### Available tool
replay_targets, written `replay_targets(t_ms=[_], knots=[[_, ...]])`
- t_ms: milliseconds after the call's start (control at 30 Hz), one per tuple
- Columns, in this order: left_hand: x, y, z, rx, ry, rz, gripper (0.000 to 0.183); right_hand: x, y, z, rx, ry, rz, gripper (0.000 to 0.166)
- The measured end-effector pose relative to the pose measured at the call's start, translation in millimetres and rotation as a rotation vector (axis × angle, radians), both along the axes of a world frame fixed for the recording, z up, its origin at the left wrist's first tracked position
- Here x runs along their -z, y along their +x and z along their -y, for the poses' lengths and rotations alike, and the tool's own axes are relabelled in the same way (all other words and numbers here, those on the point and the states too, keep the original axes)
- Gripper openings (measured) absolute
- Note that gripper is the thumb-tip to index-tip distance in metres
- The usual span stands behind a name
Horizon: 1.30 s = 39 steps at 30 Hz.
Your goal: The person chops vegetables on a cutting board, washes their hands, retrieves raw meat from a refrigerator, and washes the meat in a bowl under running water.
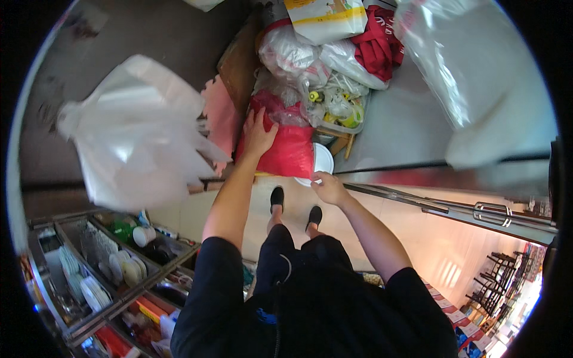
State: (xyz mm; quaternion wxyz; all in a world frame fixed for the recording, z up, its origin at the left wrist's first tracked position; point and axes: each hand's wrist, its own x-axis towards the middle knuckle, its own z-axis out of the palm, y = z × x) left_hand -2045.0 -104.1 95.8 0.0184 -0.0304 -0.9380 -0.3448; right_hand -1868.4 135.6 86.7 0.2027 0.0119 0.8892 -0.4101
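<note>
A full red plastic bag [286, 152] lies before me, partly over a round white lid [323, 159]. My left hand [259, 134] rests on its upper left side with the fingers spread. Near its lower right corner, my right hand [329, 185] has thumb and fingertips together at the edge of the bag, pinching it as far as I can see. Behind the red bag are clear plastic bags [291, 53] and a clear plastic bin [362, 116] of bagged items. A white paper bag [329, 22] and a dark red cloth bag [380, 42] lie on top.
A white plastic bag [138, 134] hangs at the left, close to the camera; another clear plastic bag [434, 58] hangs upper right. Pink foam matting [219, 116] stands beside the red bag. A rack of dishes [94, 291] is lower left, a door handle [492, 215] right, stacked chairs [492, 282] far right.
</note>
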Motion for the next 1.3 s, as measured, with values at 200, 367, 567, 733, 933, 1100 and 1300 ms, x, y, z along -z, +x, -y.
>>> replay_targets(t_ms=[200,367,567,733,933,1100,1300], knots=[[55,-117,-26,-0.041,-0.064,-0.004,0.062,6,-36,43,0.185,-0.151,-0.134,0.025],[97,-169,-37,0.164,-0.111,-0.120,0.048,-8,-78,73,0.189,-0.099,-0.193,0.022],[83,-145,-21,0.168,0.001,-0.186,0.027,-13,-133,77,0.219,-0.021,-0.367,0.020],[67,-113,11,0.111,0.413,-0.115,0.014,-27,-216,98,0.178,0.007,-0.546,0.025],[75,-95,21,0.085,0.454,-0.219,0.012,-3,-287,109,-0.031,0.419,-0.404,0.027],[66,-81,12,0.090,0.380,-0.310,0.011,7,-292,110,0.199,0.203,-0.540,0.020],[61,-75,6,0.056,0.349,-0.254,0.013,-4,-301,124,0.320,0.018,-0.541,0.021]])
